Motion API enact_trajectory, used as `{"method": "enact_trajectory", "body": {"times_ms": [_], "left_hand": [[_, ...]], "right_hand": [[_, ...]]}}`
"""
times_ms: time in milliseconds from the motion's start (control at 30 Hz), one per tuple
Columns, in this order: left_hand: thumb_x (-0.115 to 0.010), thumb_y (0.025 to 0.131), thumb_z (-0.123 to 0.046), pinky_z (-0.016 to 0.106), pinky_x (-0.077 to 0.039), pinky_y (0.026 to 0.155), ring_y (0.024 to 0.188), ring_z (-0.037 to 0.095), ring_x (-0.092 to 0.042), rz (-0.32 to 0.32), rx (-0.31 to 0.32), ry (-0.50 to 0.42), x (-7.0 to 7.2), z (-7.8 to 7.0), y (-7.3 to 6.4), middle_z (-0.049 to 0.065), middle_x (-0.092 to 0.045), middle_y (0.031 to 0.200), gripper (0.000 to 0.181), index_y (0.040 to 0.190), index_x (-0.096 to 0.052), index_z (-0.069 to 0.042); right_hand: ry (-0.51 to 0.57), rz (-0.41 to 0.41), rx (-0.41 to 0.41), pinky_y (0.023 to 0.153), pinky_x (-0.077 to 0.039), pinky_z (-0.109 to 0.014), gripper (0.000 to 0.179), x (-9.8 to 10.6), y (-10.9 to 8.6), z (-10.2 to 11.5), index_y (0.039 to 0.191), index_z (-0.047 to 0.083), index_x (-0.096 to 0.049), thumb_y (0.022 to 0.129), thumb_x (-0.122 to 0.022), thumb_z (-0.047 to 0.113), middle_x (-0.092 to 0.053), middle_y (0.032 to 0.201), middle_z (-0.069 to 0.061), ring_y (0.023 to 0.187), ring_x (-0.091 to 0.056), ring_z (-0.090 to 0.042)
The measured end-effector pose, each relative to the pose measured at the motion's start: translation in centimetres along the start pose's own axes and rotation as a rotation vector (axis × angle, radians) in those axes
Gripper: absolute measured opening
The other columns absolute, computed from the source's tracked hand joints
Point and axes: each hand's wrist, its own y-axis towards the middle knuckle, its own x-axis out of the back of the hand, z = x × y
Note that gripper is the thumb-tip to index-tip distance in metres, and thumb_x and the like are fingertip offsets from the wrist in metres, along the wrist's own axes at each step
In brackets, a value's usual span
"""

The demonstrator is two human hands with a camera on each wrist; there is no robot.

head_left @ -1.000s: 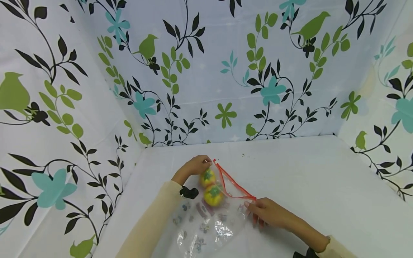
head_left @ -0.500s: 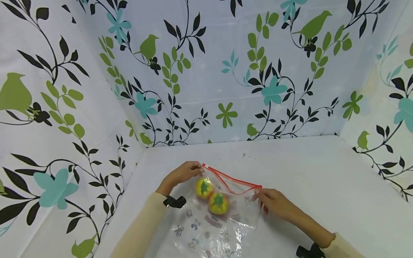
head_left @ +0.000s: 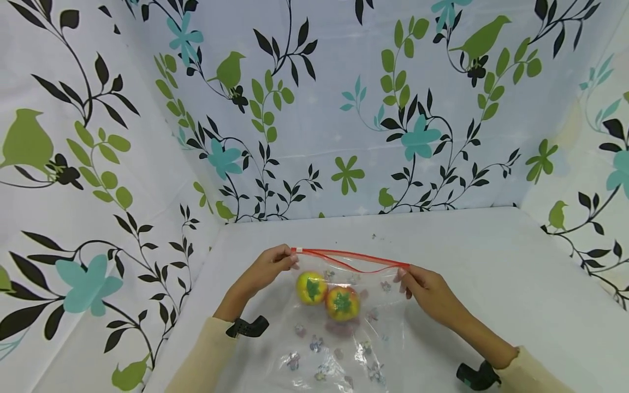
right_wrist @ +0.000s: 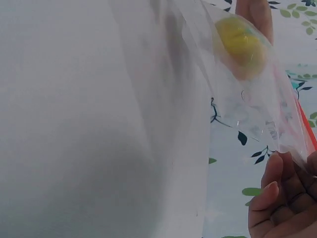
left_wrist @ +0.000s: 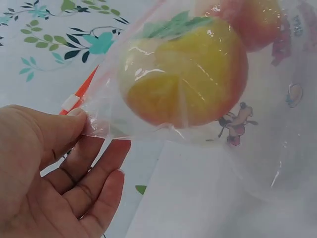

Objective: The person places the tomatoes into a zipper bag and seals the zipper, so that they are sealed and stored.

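Observation:
A clear plastic zip bag [head_left: 314,363] printed with small cartoon figures hangs between both hands, its red zip strip [head_left: 363,255] at the top. Inside lie two yellow-and-red round fruits [head_left: 311,288] with green leafy tops, side by side near the mouth. My left hand [head_left: 267,267] pinches the bag's left top corner beside a white slider [left_wrist: 71,102], thumb against forefinger. At the opposite corner my right hand [head_left: 432,292] pinches the bag near the zip's end. The zip strip's two edges stand a little apart along the middle.
A white table surface [head_left: 472,240] spreads under the bag. Patterned cloth [head_left: 314,109] with leaves, birds and flowers rises behind it and on both sides. Tiny crumbs [head_left: 373,236] lie toward the back of the table.
My left hand has moved left and my right hand up and to the right, pulling the corners apart. The zip strip has gone from slanted to nearly level, and the fruits show more plainly.

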Motion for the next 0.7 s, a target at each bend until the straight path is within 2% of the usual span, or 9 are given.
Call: {"method": "enact_trajectory", "body": {"times_ms": [167, 333, 433, 700], "left_hand": [[-0.061, 0.109, -0.03, 0.041, -0.054, 0.106, 0.108, 0.024, -0.069, -0.055, 0.001, -0.035, -0.1, -0.5, -1.7, 0.009, -0.07, 0.107, 0.025, 0.105, -0.063, -0.005], [-0.062, 0.108, -0.029, 0.041, -0.05, 0.105, 0.107, 0.022, -0.066, -0.11, -0.014, -0.069, -1.0, -0.2, -3.0, 0.009, -0.071, 0.106, 0.023, 0.105, -0.065, -0.006], [-0.062, 0.108, -0.027, 0.039, -0.049, 0.1, 0.103, 0.021, -0.063, -0.141, -0.02, -0.073, -1.6, 0.1, -3.4, 0.01, -0.072, 0.103, 0.022, 0.104, -0.065, -0.005], [-0.063, 0.108, -0.024, 0.043, -0.049, 0.089, 0.104, 0.042, -0.061, -0.138, -0.016, -0.08, -2.2, 0.9, -3.4, 0.008, -0.072, 0.098, 0.019, 0.101, -0.065, -0.006]], "right_hand": [[-0.019, -0.014, 0.028, 0.056, -0.045, -0.025, 0.027, 0.9, 0.5, 0.3, 0.101, 0.01, -0.071, 0.111, -0.055, 0.029, -0.062, 0.077, 0.0, 0.072, -0.059, -0.028], [-0.04, -0.001, 0.033, 0.057, -0.045, -0.025, 0.029, 1.9, 1.1, 0.5, 0.096, 0.01, -0.071, 0.111, -0.055, 0.029, -0.061, 0.074, 0.002, 0.072, -0.059, -0.027], [-0.05, 0.017, 0.05, 0.058, -0.044, -0.026, 0.031, 2.3, 1.6, 0.3, 0.093, 0.01, -0.071, 0.112, -0.055, 0.028, -0.06, 0.074, 0.002, 0.073, -0.059, -0.028], [-0.057, 0.057, 0.044, 0.061, -0.044, -0.027, 0.031, 2.5, 2.2, -0.8, 0.094, 0.009, -0.072, 0.112, -0.054, 0.028, -0.06, 0.073, 0.002, 0.072, -0.057, -0.017]]}}
